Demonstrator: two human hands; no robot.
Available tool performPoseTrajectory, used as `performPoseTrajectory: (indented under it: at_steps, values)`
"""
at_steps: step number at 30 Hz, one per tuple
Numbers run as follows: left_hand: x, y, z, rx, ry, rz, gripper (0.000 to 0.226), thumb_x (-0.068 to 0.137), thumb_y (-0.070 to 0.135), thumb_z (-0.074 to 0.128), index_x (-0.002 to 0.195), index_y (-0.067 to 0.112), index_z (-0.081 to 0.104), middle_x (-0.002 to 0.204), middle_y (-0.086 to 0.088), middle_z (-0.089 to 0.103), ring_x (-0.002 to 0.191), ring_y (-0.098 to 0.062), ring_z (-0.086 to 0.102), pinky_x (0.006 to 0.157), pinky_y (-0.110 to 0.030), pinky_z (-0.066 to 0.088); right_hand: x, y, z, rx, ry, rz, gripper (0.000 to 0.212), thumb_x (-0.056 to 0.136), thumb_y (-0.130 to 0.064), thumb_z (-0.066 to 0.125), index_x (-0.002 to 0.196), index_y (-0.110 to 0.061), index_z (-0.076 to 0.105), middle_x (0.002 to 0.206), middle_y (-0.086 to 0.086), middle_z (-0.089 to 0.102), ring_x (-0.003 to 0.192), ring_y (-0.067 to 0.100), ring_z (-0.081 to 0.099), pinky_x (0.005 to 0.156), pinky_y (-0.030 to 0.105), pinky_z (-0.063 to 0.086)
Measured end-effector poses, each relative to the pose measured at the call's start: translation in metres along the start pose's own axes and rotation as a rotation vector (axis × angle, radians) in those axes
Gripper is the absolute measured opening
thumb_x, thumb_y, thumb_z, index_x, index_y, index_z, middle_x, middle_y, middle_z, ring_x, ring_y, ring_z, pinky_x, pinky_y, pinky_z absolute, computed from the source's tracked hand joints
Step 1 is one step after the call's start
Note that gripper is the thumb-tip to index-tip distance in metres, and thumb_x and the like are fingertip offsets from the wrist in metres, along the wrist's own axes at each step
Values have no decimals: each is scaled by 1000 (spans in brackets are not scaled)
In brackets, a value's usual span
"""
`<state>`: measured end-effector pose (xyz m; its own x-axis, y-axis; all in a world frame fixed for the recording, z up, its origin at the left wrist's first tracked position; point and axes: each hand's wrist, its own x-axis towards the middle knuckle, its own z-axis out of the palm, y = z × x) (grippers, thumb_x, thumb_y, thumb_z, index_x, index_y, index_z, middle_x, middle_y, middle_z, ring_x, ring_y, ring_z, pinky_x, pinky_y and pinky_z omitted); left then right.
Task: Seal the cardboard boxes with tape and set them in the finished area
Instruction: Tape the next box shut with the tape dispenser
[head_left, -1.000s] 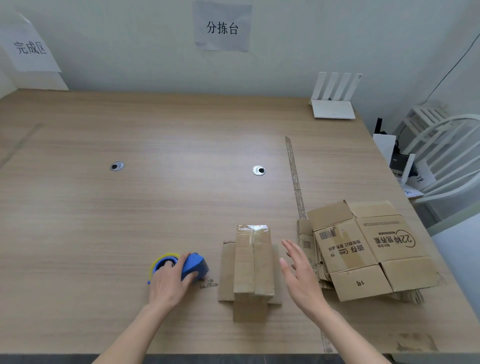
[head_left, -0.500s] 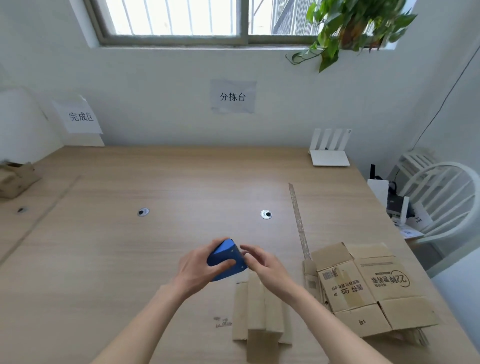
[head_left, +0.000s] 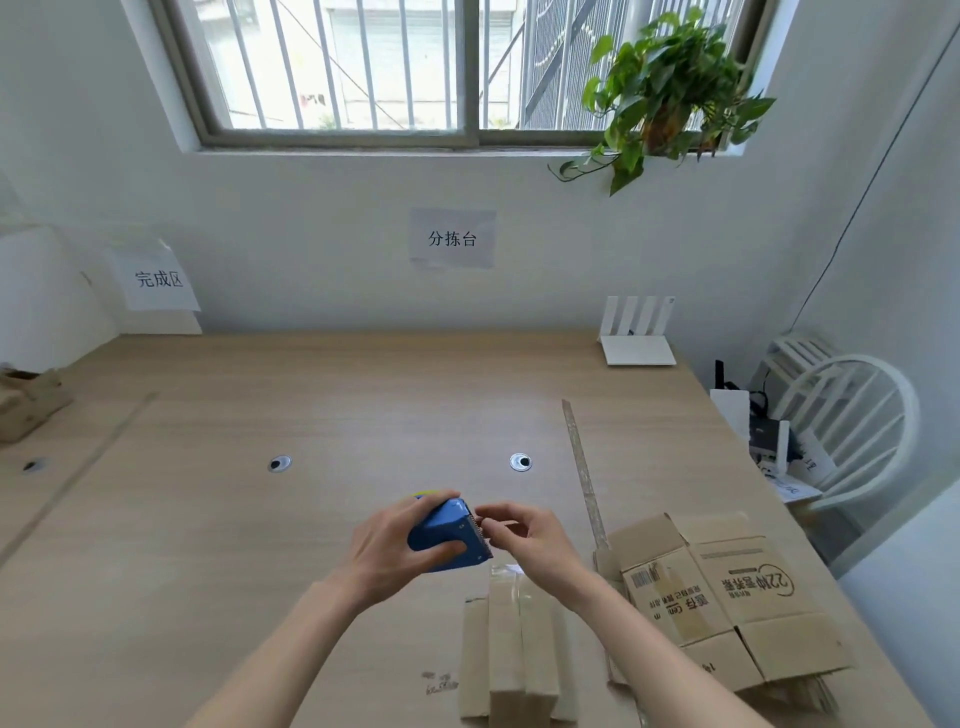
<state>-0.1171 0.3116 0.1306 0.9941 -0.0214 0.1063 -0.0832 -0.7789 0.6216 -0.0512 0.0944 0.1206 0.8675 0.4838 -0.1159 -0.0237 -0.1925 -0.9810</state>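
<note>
My left hand (head_left: 387, 551) grips a blue tape dispenser (head_left: 451, 535), held above the wooden table (head_left: 208, 519). My right hand (head_left: 524, 540) is at the dispenser's toothed edge with fingertips pinched together there; the clear tape itself is too faint to make out. Below the hands a small cardboard box (head_left: 519, 654) lies near the table's front edge, its side flaps out and a shiny strip of tape at its far end.
A stack of flattened cardboard boxes (head_left: 727, 597) lies at the right. A strip of tape (head_left: 584, 473) runs along the table. Sealed boxes (head_left: 26, 400) sit far left below a paper sign (head_left: 158, 279). A white router (head_left: 639, 338) stands at the back, a white chair (head_left: 841, 421) beside the table.
My left hand lifted the dispenser off the table and brought it to the middle. My right hand came up from beside the box to the dispenser's edge. The view tilted upward.
</note>
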Motion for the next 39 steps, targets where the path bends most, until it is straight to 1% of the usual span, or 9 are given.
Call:
performPoseTrajectory:
  at_steps: [4, 7, 9, 12, 17, 23, 29, 36, 39]
  values:
    - [-1, 3, 4, 59, -26, 11, 56, 81, 70, 56, 133, 52, 45, 112, 31, 62, 92, 2, 59, 79, -29, 51, 3, 6, 2, -19, 113, 35, 10, 95, -17, 69, 96, -17, 80, 88, 1, 79, 88, 19, 75, 84, 39, 62]
    - [-7, 9, 7, 223, -80, -17, 52, 88, 67, 53, 136, 49, 46, 97, 28, 61, 75, 0, 53, 62, -14, 36, -5, 17, 4, -49, 149, 129, 11, 92, -20, 74, 96, -14, 81, 86, 0, 78, 86, 15, 74, 73, 28, 62]
    - [-16, 2, 13, 316, -178, -40, 52, 91, 67, 51, 139, 48, 44, 102, 21, 66, 76, -5, 53, 58, -14, 32, -20, 40, 4, -74, 144, 230, 12, 92, -20, 74, 97, -12, 81, 86, 3, 77, 81, 13, 73, 70, 26, 62]
    - [-34, -18, 26, 376, -306, -108, 54, 90, 73, 46, 137, 48, 45, 108, 15, 69, 79, -10, 55, 60, -20, 36, -52, 84, -12, -52, 202, 362, 6, 91, -16, 74, 89, -14, 80, 80, 6, 75, 74, 17, 71, 75, 36, 64]
    - [-57, -38, 56, 403, -401, -179, 51, 87, 74, 45, 127, 44, 55, 94, 16, 65, 82, -12, 59, 70, -28, 43, -98, 127, -40, -93, 314, 484, 9, 91, -15, 74, 86, -21, 79, 81, 5, 77, 81, 21, 74, 68, 23, 61]
    - [-51, -46, 74, 429, -415, -182, 52, 86, 77, 43, 127, 47, 55, 96, 15, 66, 84, -13, 61, 74, -31, 48, -102, 147, -42, -117, 351, 514, 6, 91, -17, 75, 88, -20, 80, 77, 1, 77, 73, 15, 73, 68, 25, 62]
    - [-50, -52, 84, 460, -427, -171, 53, 87, 77, 43, 127, 45, 56, 104, 13, 69, 81, -13, 57, 74, -31, 47, -103, 159, -39, -133, 343, 540, 5, 92, -19, 74, 91, -19, 80, 80, 1, 77, 76, 16, 74, 70, 26, 63]
    - [-52, -61, 98, 442, -450, -183, 54, 85, 80, 41, 126, 47, 55, 104, 16, 69, 85, -12, 61, 74, -31, 48, -100, 175, -36, -128, 373, 582, 7, 91, -15, 74, 87, -17, 80, 80, 2, 77, 74, 16, 73, 64, 24, 61]
    - [-54, -69, 108, 466, -456, -194, 60, 82, 83, 35, 128, 49, 53, 103, 16, 70, 87, -12, 63, 74, -32, 51, -97, 183, -32, -155, 374, 607, 8, 91, -17, 75, 85, -20, 79, 78, -2, 77, 72, 15, 74, 68, 27, 63]
